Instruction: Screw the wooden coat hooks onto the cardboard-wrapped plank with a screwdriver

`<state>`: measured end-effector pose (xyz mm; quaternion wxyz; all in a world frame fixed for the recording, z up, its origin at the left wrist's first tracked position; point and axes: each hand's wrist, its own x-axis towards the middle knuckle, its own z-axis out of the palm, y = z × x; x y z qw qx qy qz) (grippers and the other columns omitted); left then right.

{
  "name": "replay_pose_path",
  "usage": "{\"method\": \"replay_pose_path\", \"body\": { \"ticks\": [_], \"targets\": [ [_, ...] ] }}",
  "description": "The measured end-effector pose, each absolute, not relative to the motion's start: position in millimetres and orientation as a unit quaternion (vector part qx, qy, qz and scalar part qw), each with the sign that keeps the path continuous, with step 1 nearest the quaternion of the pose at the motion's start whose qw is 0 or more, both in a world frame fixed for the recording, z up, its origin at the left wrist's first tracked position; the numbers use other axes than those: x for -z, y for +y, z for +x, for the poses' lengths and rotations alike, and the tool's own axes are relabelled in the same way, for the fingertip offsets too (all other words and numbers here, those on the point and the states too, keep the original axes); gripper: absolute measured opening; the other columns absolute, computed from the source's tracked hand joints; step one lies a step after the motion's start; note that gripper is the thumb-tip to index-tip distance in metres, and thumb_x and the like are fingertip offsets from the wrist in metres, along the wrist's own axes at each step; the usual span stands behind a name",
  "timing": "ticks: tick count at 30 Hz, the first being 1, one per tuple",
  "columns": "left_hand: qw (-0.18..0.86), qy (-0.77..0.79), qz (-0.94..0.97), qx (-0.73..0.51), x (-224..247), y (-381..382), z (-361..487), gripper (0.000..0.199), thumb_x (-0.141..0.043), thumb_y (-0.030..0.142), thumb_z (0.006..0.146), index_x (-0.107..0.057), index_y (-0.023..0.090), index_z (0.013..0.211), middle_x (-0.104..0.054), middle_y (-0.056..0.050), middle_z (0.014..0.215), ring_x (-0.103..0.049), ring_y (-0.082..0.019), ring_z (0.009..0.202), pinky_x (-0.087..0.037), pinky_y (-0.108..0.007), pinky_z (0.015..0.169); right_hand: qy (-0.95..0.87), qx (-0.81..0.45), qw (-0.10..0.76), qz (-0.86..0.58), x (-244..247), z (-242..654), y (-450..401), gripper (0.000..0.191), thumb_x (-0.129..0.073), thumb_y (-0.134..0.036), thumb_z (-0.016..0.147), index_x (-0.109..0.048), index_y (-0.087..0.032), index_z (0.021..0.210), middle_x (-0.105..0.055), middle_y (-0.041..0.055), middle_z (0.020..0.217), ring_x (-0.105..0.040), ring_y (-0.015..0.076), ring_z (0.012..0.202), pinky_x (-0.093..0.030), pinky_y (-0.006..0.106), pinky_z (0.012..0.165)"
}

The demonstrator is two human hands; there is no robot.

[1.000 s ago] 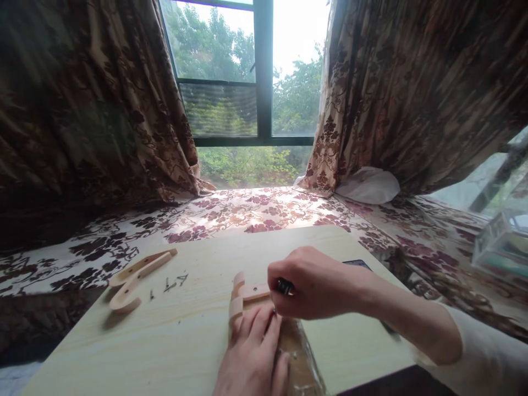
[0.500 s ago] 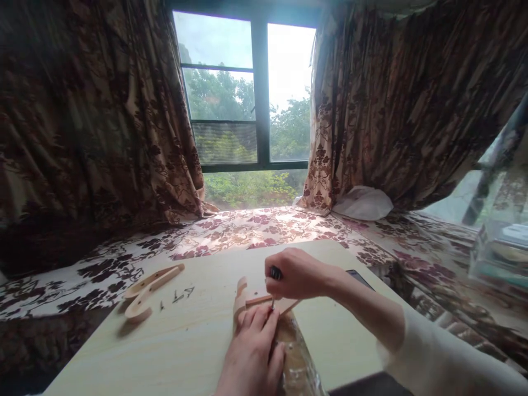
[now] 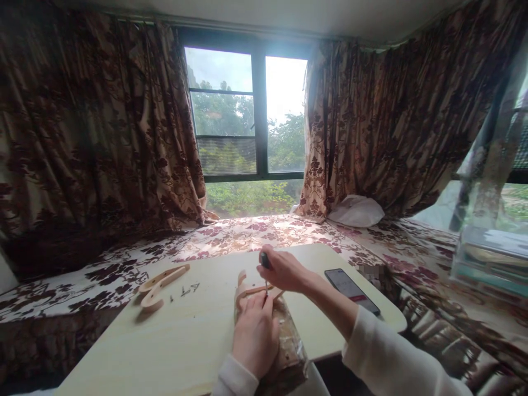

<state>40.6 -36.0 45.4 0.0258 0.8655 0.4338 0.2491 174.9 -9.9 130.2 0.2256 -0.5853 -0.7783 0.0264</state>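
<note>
My right hand (image 3: 284,269) is closed around the dark handle of a screwdriver (image 3: 264,260), held upright with its shaft pointing down. The tip meets a pale wooden piece (image 3: 243,289) beside the fingertips of my left hand (image 3: 256,324). Those left fingers press on the wooden piece, which lies over a brown block wrapped in clear plastic (image 3: 286,352). Another curved wooden piece (image 3: 159,291) rests on the table's left part. Several small screws (image 3: 190,290) lie beside it.
A phone (image 3: 352,290) lies on the pale table (image 3: 165,352) at right. Beyond are a flowered cloth (image 3: 264,231), a white bag (image 3: 357,210), a clear box (image 3: 489,258), curtains and a window.
The view has tilted up and shifted, showing more ceiling and the whole phone. My right hand has moved slightly left, and the screwdriver handle stands more upright.
</note>
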Motion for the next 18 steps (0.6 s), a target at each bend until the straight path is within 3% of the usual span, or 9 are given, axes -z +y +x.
{"method": "replay_pose_path", "body": {
  "ticks": [11, 18],
  "targets": [
    [-0.013, 0.446, 0.847, -0.289, -35.2, -39.5, 46.5, 0.041, -0.043, 0.011, 0.078, -0.062, 0.017, 0.114, -0.062, -0.009, 0.112, -0.050, -0.025, 0.116, -0.034, -0.045, 0.105, -0.777, -0.038, 0.246, -0.578, -123.4, 189.4, 3.8, 0.032, -0.055, -0.034, 0.091, -0.056, -0.016, 0.118, -0.060, 0.0079, 0.114, -0.061, 0.0195, 0.094, -0.053, 0.040, 0.079],
    [-0.020, 0.441, 0.850, -0.287, -26.7, -37.2, 49.0, 0.043, -0.043, 0.012, 0.081, -0.056, 0.014, 0.122, -0.057, -0.012, 0.121, -0.047, -0.027, 0.119, -0.031, -0.049, 0.107, -0.794, -0.037, 0.224, -0.563, -122.7, 181.7, -6.9, 0.032, -0.055, -0.034, 0.091, -0.056, -0.016, 0.117, -0.061, 0.0074, 0.112, -0.062, 0.0192, 0.093, -0.052, 0.040, 0.079]
  ]
}}
